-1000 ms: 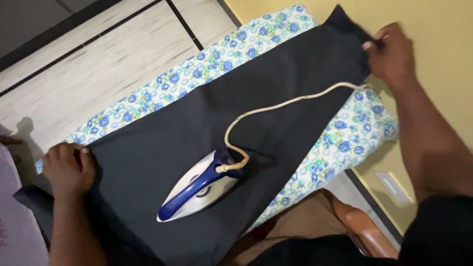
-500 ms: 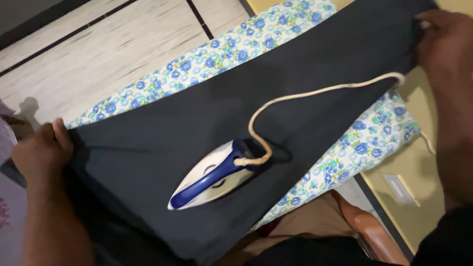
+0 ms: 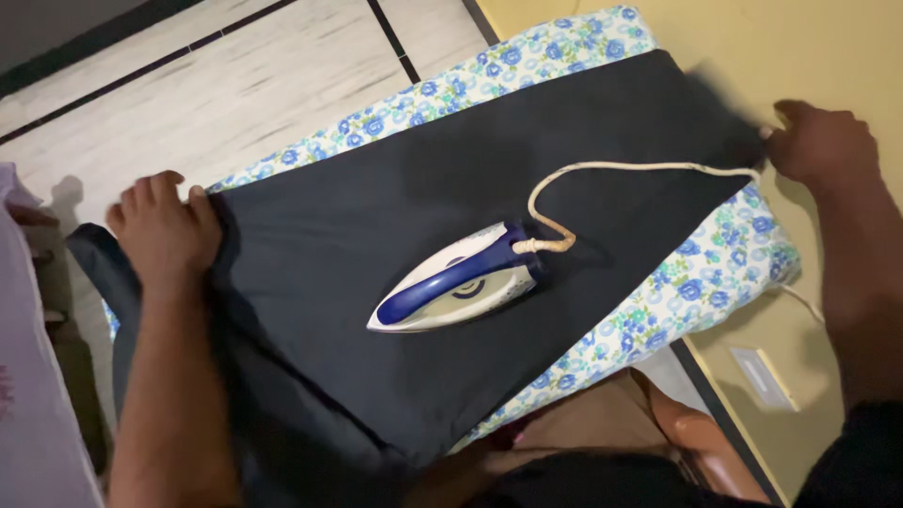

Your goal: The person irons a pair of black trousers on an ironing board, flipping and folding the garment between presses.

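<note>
A dark navy cloth [image 3: 395,235] lies spread along an ironing board with a blue floral cover [image 3: 715,263]. A white and blue iron [image 3: 456,282] rests flat on the middle of the cloth, its beige cord [image 3: 640,169] running off toward the right. My left hand [image 3: 165,230] presses on the cloth's left end, fingers folded over its edge. My right hand [image 3: 818,141] grips the cloth's far right corner beside the cord.
A yellow wall [image 3: 828,56] runs along the right, with a white socket plate [image 3: 762,376] low down. Pale floor tiles [image 3: 188,103] with dark joints lie beyond the board. A brown object [image 3: 677,433] sits under the board. Pale pink fabric [image 3: 38,404] fills the left edge.
Both hands have shifted the cloth across the board: the left hand moved up and right along the left end, the right hand came lower. The iron sits further right in view.
</note>
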